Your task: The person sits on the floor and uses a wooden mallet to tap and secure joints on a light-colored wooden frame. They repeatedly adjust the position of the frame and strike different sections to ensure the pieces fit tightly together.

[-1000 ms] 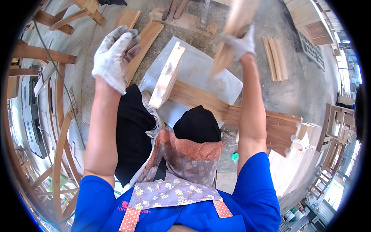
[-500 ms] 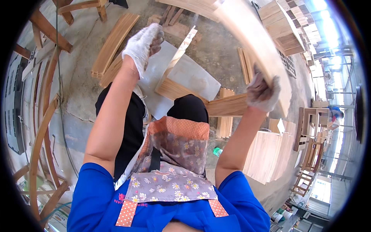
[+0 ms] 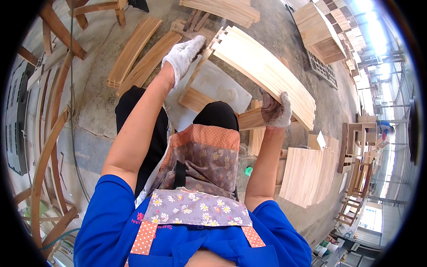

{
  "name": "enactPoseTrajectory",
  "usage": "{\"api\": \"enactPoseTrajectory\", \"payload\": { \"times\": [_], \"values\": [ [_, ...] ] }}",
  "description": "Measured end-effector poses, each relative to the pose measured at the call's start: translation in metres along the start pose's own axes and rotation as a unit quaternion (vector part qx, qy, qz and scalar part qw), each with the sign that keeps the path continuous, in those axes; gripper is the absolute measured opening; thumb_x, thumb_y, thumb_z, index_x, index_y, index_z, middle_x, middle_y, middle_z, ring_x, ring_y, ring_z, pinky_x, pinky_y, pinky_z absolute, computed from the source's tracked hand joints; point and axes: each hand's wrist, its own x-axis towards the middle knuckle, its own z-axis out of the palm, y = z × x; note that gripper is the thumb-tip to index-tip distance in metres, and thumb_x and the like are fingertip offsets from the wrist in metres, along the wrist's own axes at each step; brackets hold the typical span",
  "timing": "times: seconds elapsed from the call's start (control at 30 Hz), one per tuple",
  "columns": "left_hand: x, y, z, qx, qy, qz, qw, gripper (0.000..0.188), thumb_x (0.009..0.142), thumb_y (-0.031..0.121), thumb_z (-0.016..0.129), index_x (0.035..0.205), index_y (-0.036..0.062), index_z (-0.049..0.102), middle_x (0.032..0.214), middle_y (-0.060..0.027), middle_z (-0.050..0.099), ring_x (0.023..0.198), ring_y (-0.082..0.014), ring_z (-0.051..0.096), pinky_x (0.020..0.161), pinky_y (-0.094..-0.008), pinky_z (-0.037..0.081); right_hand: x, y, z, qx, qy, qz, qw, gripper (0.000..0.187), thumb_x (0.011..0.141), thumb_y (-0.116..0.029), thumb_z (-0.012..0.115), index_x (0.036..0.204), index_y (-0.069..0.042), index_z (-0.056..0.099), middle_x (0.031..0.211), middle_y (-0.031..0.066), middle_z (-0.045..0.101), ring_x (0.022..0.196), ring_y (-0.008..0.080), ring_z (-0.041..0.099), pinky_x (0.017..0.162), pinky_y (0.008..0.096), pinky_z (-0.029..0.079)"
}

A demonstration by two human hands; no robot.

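My right hand [image 3: 276, 110], in a stained white glove, grips a pale wooden board [image 3: 267, 66] near its right end, fingers wrapped over the lower edge. Notched joints show at both ends of the board. Its left end meets or overlaps the top of a thin upright panel [image 3: 195, 76]; whether they touch I cannot tell. My left hand [image 3: 183, 55], also gloved, is stretched out beside that corner, fingers extended and holding nothing visible. Below, a lower wooden panel [image 3: 195, 100] joins the upright one over a grey sheet [image 3: 222, 82] in front of my knees.
Loose planks [image 3: 135, 51] lie on the floor to the left, more boards [image 3: 227, 11] at the far side. A stack of panels [image 3: 304, 173] stands to the right, a wooden box [image 3: 320, 33] at the far right. Wooden frames [image 3: 49, 133] line the left. Another person [image 3: 386, 129] is in the distance.
The board has come down and left from a raised, tilted position, its notched end now at the upright panel. My right hand moved left with it; my left hand shifted right and its fingers straightened.
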Motion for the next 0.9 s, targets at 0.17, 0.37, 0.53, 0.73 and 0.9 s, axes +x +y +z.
{"api": "enactPoseTrajectory", "payload": {
  "times": [0.17,0.37,0.53,0.73,0.9],
  "values": [
    [-0.005,0.004,0.0,0.19,-0.026,0.068,0.979,0.061,0.083,0.036,0.072,0.128,-0.0028,0.057,0.122,-0.0135,0.064,0.108,-0.0155,0.059,0.095,-0.0265,0.044,0.005,0.0,0.005,-0.025,0.009,0.02,0.999,0.06,0.086,-0.022,0.063,0.136,0.002,0.039,0.128,0.0192,0.055,0.11,0.0314,0.062,0.089,0.0367,0.058],
    [-0.015,0.013,0.005,0.214,-0.058,0.087,0.971,0.064,0.082,0.035,0.073,0.13,-0.0045,0.054,0.121,-0.0149,0.064,0.107,-0.0162,0.06,0.094,-0.0271,0.045,0.006,-0.002,0.003,-0.019,0.013,0.055,0.998,0.062,0.084,-0.024,0.064,0.137,0.0,0.04,0.125,0.0179,0.058,0.111,0.0315,0.062,0.092,0.0395,0.056],
    [-0.013,0.017,0.021,0.256,-0.08,0.045,0.962,0.07,0.08,0.036,0.074,0.131,-0.0069,0.052,0.124,-0.0181,0.062,0.112,-0.0205,0.058,0.098,-0.0297,0.043,0.001,-0.007,-0.008,-0.013,0.041,0.048,0.998,0.063,0.086,-0.029,0.064,0.137,-0.001,0.041,0.122,0.0173,0.06,0.111,0.0326,0.061,0.095,0.0429,0.053],
    [-0.021,0.04,0.067,0.468,-0.002,0.348,0.812,0.09,0.078,0.049,0.073,0.141,-0.0041,0.038,0.142,-0.0242,0.044,0.131,-0.0326,0.045,0.11,-0.0358,0.034,-0.033,0.002,-0.026,-0.09,-0.025,0.136,0.986,0.073,0.087,-0.045,0.065,0.136,0.003,0.041,0.121,0.02,0.06,0.103,0.03,0.064,0.093,0.0419,0.053],
    [-0.028,0.064,0.171,0.649,-0.19,0.357,0.644,0.108,0.066,0.048,0.077,0.15,0.0082,0.024,0.154,-0.0241,0.021,0.145,-0.0355,0.016,0.117,-0.0441,0.021,-0.099,-0.04,-0.081,-0.316,0.167,0.259,0.897,0.049,0.089,-0.03,0.067,0.124,0.004,0.057,0.106,0.0166,0.068,0.088,0.0246,0.069,0.076,0.0329,0.058]
  ]
}}
